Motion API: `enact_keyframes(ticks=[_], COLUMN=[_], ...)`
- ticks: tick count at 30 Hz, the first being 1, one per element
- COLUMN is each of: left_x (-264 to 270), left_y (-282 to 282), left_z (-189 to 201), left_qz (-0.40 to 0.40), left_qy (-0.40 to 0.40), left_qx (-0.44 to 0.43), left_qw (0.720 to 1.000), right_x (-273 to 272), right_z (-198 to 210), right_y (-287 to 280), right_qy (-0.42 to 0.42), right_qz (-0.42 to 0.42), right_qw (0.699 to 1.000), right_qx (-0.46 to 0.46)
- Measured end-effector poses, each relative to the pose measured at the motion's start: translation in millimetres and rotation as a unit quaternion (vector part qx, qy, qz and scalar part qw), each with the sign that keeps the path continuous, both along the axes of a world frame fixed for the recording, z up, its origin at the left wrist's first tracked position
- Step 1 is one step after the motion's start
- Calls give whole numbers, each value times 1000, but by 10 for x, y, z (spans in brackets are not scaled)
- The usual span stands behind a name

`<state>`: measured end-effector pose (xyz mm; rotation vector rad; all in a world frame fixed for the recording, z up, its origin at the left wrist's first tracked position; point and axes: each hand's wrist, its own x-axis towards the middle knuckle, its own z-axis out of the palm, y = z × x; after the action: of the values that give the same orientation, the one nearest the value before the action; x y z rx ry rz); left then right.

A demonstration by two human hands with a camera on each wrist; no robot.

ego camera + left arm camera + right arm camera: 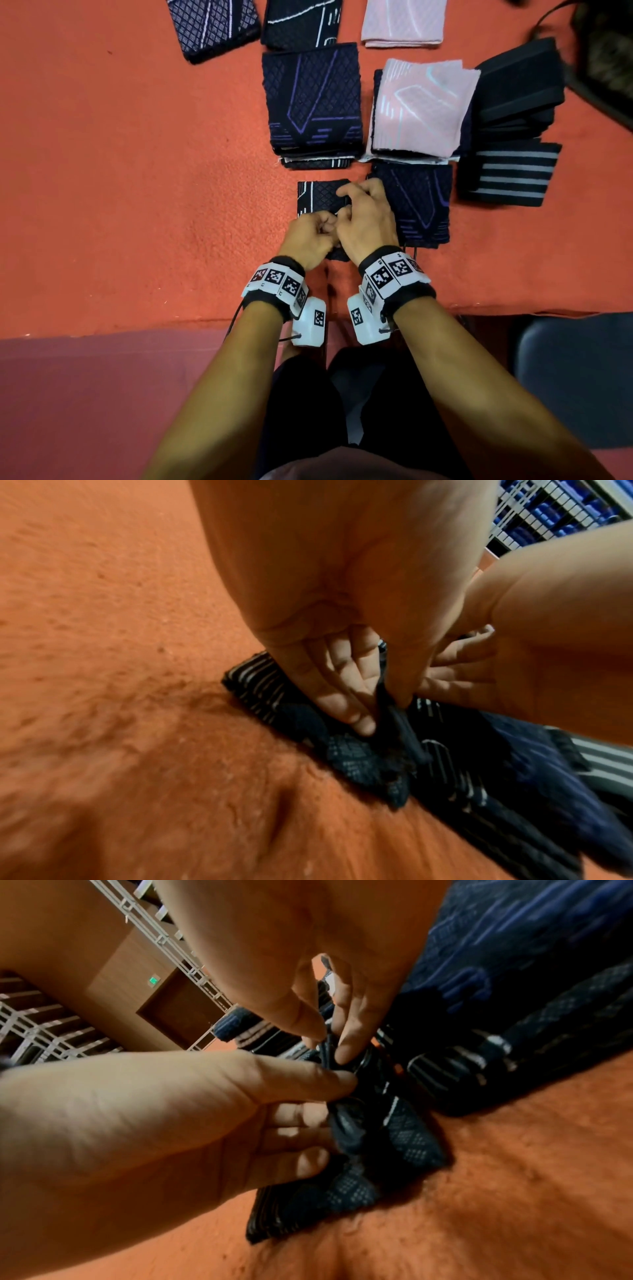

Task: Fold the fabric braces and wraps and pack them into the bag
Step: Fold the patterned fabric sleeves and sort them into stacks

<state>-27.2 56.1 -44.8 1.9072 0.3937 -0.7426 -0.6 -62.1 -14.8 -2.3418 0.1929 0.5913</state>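
— While both hands crowd over the one brace (318, 197), what is each holding?
— The left hand (310, 236) has its fingers curled tight, thumb and fingertips pinching a raised fold of the brace's dark mesh. The right hand (366, 222) pinches the same fold between thumb and forefinger, its other fingers loosely bent above the cloth.
— And where does the brace lie?
— Flat on the orange cloth (137, 171), just in front of the person — dark navy with white lines, partly hidden under the knuckles.
— What sits around it?
— Just to its right, touching the right hand, a navy brace with purple lines (421, 205). Beyond that, a navy stack (313, 102) and a pink-topped stack (421, 109) side by side, then black wraps (520, 89) and a grey-striped wrap (513, 174) further right. Three more folded pieces line the far edge.
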Motion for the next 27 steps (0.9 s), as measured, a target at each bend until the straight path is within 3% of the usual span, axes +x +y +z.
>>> enact_keyframes(ticks=[4,9,11,15,19,27], left_x=[8,45,55,67,71,2], left_y=[91,371,446,442,343,372], left_z=[27,-86,-112,-96,-42,20], left_qz=[48,153,188,162,109,105], left_qy=[32,-58,-58,-11,77,44], left_qx=[-44,53,66,62,-8,-30], left_qw=[997,985,978,985,991,993], right_x=[26,30,21,7,1,50], right_z=[-48,-57,-71,-90,-101,-96], right_y=[-10,17,33,53,59,76], right_qy=[33,70,71,73,73,34], right_qz=[16,69,64,50,45,56], right_qw=[999,993,994,996,996,998], right_qx=[-30,-58,-59,-32,-6,7])
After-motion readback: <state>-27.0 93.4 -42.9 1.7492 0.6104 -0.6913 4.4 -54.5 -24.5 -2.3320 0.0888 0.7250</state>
